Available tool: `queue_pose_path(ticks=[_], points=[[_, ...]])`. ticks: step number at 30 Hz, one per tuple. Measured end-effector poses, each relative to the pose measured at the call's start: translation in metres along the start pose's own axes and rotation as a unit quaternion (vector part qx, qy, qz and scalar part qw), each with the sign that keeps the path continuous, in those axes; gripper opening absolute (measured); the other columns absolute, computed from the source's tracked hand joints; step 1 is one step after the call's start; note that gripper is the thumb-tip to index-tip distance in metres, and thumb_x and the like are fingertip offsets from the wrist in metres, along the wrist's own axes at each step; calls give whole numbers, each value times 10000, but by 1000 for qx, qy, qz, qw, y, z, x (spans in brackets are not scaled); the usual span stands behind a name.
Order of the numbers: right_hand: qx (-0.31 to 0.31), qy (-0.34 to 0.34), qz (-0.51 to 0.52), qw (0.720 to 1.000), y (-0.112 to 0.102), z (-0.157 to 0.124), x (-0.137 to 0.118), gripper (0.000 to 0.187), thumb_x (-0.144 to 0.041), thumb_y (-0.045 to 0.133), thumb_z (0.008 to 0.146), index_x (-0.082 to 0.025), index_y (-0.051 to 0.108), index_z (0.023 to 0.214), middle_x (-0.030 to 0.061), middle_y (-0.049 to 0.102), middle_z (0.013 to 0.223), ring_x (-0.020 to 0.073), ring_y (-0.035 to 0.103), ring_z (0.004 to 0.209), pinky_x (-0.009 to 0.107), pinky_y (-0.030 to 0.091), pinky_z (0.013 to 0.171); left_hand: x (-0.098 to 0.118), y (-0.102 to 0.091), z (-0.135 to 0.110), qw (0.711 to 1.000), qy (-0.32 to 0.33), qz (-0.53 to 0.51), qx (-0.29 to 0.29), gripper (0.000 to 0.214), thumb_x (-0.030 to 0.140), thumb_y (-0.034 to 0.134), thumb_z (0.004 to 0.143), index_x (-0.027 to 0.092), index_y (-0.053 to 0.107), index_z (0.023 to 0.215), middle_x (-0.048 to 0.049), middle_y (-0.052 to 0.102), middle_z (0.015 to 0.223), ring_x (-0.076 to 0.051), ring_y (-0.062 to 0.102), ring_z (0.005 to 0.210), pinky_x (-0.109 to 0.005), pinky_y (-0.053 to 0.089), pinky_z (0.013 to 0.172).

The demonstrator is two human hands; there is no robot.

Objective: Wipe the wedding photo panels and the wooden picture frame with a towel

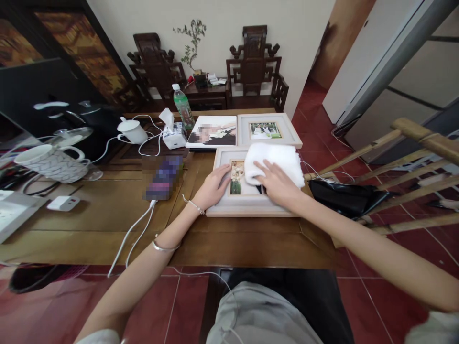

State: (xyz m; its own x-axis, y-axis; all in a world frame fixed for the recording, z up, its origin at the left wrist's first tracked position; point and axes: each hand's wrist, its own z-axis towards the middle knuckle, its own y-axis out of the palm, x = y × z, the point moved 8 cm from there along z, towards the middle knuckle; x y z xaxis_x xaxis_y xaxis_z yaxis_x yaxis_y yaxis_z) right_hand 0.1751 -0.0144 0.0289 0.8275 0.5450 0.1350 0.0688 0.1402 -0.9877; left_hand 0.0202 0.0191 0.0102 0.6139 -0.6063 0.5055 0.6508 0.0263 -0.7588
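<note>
A white picture frame (247,203) lies flat on the wooden table (229,239) in front of me. My left hand (213,186) rests on its left border, fingers stretched flat, holding it down. My right hand (278,184) presses flat on a folded white cloth (276,160) that covers the right half of the frame's glass. A small photo (235,177) shows between the two hands. My left wrist wears a thin bracelet and the forearm a bangle.
Behind lie another white framed photo (268,130) and an unframed print (212,131). To the left are a tissue box (174,134), a green bottle (182,106), a phone on a white cable (162,177), cups and kettles. A bamboo chair (401,191) stands right; a black bag (344,198) lies on it.
</note>
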Motion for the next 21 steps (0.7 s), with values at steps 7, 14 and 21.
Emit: queue_pose_path(ticks=[7,14,21], points=[[12,0,-48,999,9,41,26,431,-12,418,832,-97,633,1197,176,355,1504,420,263,1372,601,260,1061,1,-3,1,1000,-7,4,7,383,330,409,958,143,558,1257,-141,590,1316,-256,534,1244,-447,398,1083],[-76,-41,-26,996,-18,-26,-36,399,-29,442,815,-106,651,1146,208,477,1394,429,426,1255,561,382,957,-4,5,-2,999,-29,8,-15,436,360,380,970,136,513,1320,-149,506,1405,-264,433,1335,-488,344,1115],[-110,-115,60,985,-44,-54,-80,378,-26,477,784,-162,673,1077,136,563,1329,347,523,1175,464,463,895,-5,6,-2,999,-40,10,-28,455,367,350,981,122,507,1331,-154,481,1425,-259,409,1350,-480,340,1118]])
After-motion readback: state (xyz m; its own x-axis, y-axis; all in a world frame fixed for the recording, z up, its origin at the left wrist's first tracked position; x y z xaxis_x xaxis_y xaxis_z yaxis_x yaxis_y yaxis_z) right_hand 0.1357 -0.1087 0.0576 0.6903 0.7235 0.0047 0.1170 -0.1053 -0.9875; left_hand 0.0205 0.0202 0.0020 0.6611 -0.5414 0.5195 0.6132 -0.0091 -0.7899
